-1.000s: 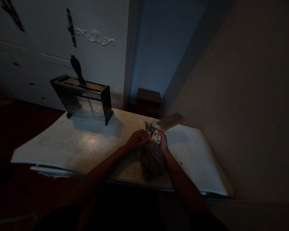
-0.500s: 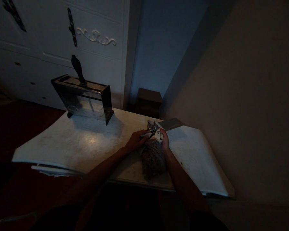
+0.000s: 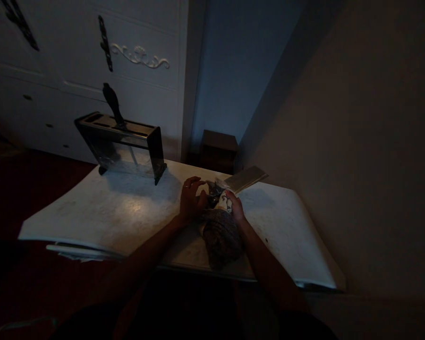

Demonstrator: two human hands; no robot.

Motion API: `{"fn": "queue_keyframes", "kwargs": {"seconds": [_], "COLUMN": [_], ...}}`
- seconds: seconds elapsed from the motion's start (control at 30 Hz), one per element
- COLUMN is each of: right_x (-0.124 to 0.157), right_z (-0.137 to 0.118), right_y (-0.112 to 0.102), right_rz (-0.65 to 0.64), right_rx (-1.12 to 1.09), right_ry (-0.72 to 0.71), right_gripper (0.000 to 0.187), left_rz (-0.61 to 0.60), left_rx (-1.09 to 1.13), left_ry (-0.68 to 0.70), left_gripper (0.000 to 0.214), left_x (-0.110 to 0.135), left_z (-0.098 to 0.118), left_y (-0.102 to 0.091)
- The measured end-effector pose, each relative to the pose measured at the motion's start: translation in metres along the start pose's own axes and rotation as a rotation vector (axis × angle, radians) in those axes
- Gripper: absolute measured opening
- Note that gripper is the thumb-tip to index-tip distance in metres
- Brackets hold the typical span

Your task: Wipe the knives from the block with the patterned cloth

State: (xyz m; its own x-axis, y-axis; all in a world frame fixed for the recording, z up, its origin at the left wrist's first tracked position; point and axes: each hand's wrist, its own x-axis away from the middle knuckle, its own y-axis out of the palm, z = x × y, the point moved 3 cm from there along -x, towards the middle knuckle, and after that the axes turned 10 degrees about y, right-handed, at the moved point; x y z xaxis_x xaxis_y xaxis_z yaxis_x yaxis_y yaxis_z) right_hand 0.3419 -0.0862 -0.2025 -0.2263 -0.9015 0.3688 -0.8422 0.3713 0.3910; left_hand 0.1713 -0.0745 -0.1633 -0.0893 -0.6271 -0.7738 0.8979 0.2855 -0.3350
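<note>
A cleaver with a broad grey blade [image 3: 246, 178] lies on the white table [image 3: 120, 212], its handle wrapped in a patterned cloth [image 3: 221, 200]. My right hand [image 3: 235, 208] is closed round the cloth-wrapped handle. My left hand [image 3: 191, 198] is raised beside the cloth with its fingers spread, its thumb side near the fabric. The darker lower part of the cloth [image 3: 221, 238] hangs toward the table's near edge between my forearms.
A dark knife block [image 3: 122, 148] with one black-handled knife [image 3: 111, 104] standing in it sits at the table's far left. A white cabinet [image 3: 92, 61] stands behind. A small brown box [image 3: 217, 148] is on the floor beyond. A wall is close on the right.
My left hand has let go of the cloth and lifted with its fingers spread. The cleaver and cloth have shifted slightly left and the blade lies flatter.
</note>
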Motion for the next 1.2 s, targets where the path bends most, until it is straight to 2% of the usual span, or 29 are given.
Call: {"fn": "queue_keyframes", "kwargs": {"seconds": [0.1,0.17,0.3,0.47,0.63,0.77,0.9,1.03,1.2], "right_x": [0.002,0.003,0.002,0.002,0.005,0.007,0.005,0.004,0.003], "right_z": [0.000,-0.002,-0.005,-0.005,-0.004,-0.005,-0.006,-0.005,-0.005], "right_y": [0.000,0.001,0.002,0.003,0.005,0.008,0.007,0.007,0.008], "right_rz": [0.000,0.008,0.002,-0.035,-0.043,-0.108,-0.057,0.016,0.024], "right_rx": [-0.030,-0.011,0.038,0.146,0.210,0.244,0.303,0.324,0.338], "right_ry": [0.053,0.023,-0.111,-0.231,-0.216,-0.199,-0.197,-0.199,-0.210], "right_gripper": [0.036,0.036,0.038,0.042,0.043,0.048,0.053,0.057,0.058], "left_rz": [-0.090,-0.199,-0.384,-0.525,-0.633,-0.628,-0.600,-0.495,-0.377], "left_rx": [0.037,0.047,-0.018,-0.071,-0.055,-0.111,-0.110,-0.040,0.041], "left_ry": [-0.010,-0.020,0.022,0.000,-0.064,-0.107,-0.142,-0.150,-0.136], "left_gripper": [0.021,0.020,0.033,0.035,0.033,0.025,0.023,0.023,0.021], "left_x": [0.002,0.005,0.009,0.010,0.013,0.015,0.016,0.017,0.017], "left_z": [0.003,0.003,0.004,0.001,-0.002,-0.005,-0.010,-0.018,-0.023], "left_y": [0.003,0.009,0.018,0.020,0.024,0.027,0.030,0.033,0.033]}}
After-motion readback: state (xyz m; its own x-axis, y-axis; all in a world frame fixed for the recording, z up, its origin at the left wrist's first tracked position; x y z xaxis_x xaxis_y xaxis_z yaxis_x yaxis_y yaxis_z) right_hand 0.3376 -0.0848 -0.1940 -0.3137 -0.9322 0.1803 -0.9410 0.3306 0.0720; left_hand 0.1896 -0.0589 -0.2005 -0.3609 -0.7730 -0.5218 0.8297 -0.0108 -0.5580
